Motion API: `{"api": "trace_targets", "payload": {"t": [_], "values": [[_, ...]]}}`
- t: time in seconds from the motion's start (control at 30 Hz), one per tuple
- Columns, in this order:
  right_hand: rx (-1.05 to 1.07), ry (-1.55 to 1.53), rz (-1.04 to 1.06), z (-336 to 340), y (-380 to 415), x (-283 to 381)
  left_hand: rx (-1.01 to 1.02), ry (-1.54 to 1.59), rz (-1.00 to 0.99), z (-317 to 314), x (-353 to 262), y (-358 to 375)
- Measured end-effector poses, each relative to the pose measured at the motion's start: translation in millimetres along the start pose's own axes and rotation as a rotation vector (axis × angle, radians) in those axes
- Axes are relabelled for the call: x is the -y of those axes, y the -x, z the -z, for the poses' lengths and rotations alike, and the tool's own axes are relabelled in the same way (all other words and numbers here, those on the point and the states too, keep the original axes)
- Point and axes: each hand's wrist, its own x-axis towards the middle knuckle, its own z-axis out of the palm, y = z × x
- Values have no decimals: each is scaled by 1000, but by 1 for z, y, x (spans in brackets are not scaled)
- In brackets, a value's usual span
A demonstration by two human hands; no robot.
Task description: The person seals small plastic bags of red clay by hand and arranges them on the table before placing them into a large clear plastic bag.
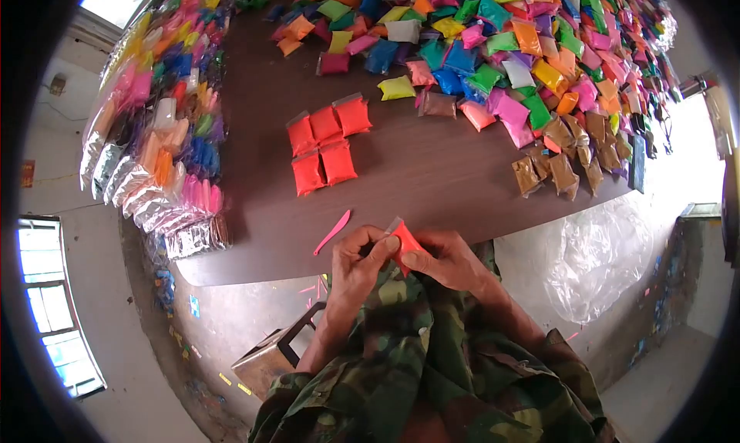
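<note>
Between my two hands, over the table's near edge, is a small red packet (405,245) in a clear plastic bag. My left hand (361,259) pinches its upper left side with the thumb on top. On the right side, my right hand (445,259) grips the same packet, thumb pressed on its face. A pink plastic knife (333,232) lies on the table just left of my left hand. Farther off, several red packets (325,127) lie flat in two rows, close against each other.
A big heap of coloured packets (486,46) covers the far right of the table (266,235), with brown packets (561,173) at its near edge. Bundled clear bags of packets (173,142) line the left edge. A large clear plastic bag (593,266) hangs beyond the right edge.
</note>
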Motion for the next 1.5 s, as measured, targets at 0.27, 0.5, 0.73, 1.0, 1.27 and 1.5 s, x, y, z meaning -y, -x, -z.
{"api": "trace_targets", "payload": {"t": [0.27, 0.5, 0.73, 1.0, 1.27, 1.5], "values": [[-72, 248, 42, 4, 3, -4, -11, 39, 20, -15, -9, 1], [-64, 309, -37, -2, 4, -11, -5, -93, -98, -4, -1, 0], [-98, 258, -61, -5, 6, -12, -5, -18, -12, -7, -9, 4], [-103, 507, -18, -1, 4, -8, -19, -44, -99, -10, 2, 2], [-72, 262, -43, -2, 8, -8, -59, 155, 43, -11, -2, 4], [-239, 51, 65, -5, 8, -16, -74, 130, 73, -21, -10, 7]]}}
